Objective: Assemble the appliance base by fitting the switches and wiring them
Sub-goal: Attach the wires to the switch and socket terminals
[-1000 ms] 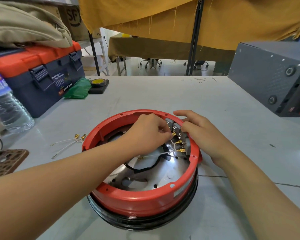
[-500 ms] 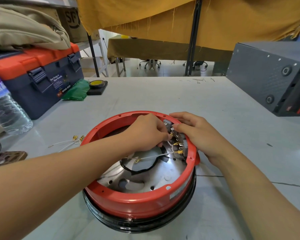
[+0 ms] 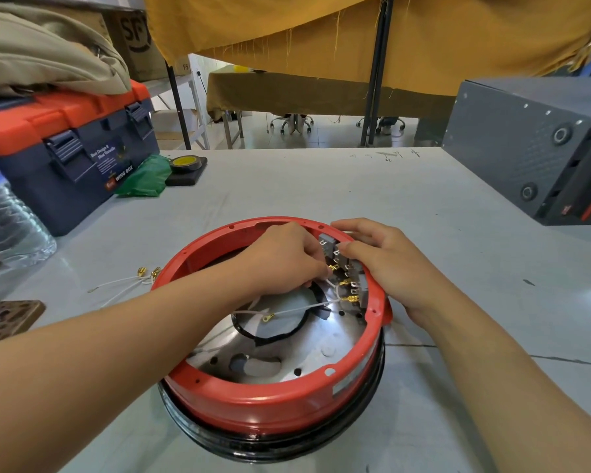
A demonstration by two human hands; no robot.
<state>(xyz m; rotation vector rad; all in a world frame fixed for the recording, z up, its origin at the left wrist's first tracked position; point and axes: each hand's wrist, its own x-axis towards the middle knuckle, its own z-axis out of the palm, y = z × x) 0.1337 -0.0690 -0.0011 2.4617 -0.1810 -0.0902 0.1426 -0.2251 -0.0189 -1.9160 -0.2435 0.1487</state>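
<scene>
Left hand (image 3: 284, 257) pinches a thin, floppy white wire (image 3: 333, 290) by its stiff brass end while right hand (image 3: 386, 264) grips the switches (image 3: 342, 257).

My red appliance base (image 3: 260, 401) has a black bottom rim; grey switches (image 3: 347, 264) at two o'clock carry gold terminals and white wires (image 3: 301, 310).

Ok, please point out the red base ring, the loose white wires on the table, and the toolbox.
red base ring (image 3: 270, 401): head view, near outer wall.
loose white wires (image 3: 123, 285): head view, mid-length.
toolbox (image 3: 82, 158): head view, blue front.
</scene>
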